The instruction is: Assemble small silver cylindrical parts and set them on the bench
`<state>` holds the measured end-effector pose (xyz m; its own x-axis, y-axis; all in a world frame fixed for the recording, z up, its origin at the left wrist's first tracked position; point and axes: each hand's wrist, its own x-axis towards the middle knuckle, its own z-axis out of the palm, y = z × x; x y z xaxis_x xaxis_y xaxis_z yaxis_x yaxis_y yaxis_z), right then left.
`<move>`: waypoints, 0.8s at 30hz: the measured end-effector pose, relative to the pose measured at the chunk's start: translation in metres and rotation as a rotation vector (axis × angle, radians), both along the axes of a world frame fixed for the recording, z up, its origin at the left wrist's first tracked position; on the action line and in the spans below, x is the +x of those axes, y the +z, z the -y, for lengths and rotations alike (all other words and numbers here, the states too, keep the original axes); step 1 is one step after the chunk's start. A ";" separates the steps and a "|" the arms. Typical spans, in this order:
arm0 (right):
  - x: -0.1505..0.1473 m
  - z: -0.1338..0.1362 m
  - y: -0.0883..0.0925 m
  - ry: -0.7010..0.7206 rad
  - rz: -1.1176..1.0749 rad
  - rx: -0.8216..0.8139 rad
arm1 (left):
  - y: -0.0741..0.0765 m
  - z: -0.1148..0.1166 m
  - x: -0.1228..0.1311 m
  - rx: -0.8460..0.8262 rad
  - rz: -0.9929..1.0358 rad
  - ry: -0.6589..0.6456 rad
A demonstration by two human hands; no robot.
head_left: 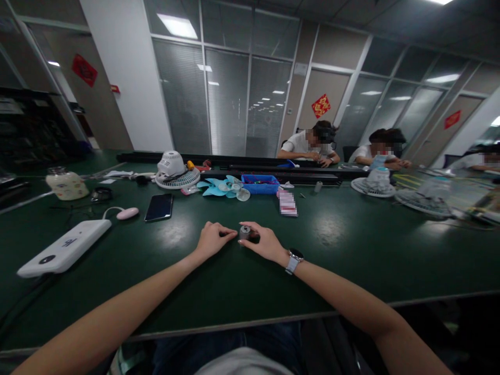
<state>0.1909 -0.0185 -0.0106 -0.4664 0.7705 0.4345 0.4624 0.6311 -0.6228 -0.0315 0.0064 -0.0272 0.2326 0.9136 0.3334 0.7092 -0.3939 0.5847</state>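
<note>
Between the thumb and fingers of my right hand (267, 242) is a small grey metal cylinder (245, 233), upright at the green tabletop, with dark marks on its top. It looks like a small motor part, but its exact kind does not show. Close by on its left, my left hand (215, 237) is closed in a pinch, thumb and fingertips together pointing at the cylinder. Whatever lies in that pinch, if anything, is too small to make out. A watch (294, 260) is on my right wrist.
Beyond my hands lie a phone (159, 207), light-blue fan blades (221, 186), a blue bin (260, 184) of small parts and a white fan housing (171, 165). A white power bank-like device (66, 247) lies left, near a jar (67, 185). Several people work across the table.
</note>
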 end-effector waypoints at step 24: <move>0.203 -0.095 -0.013 -1.066 0.151 0.067 | 0.002 0.002 0.001 -0.020 0.095 0.093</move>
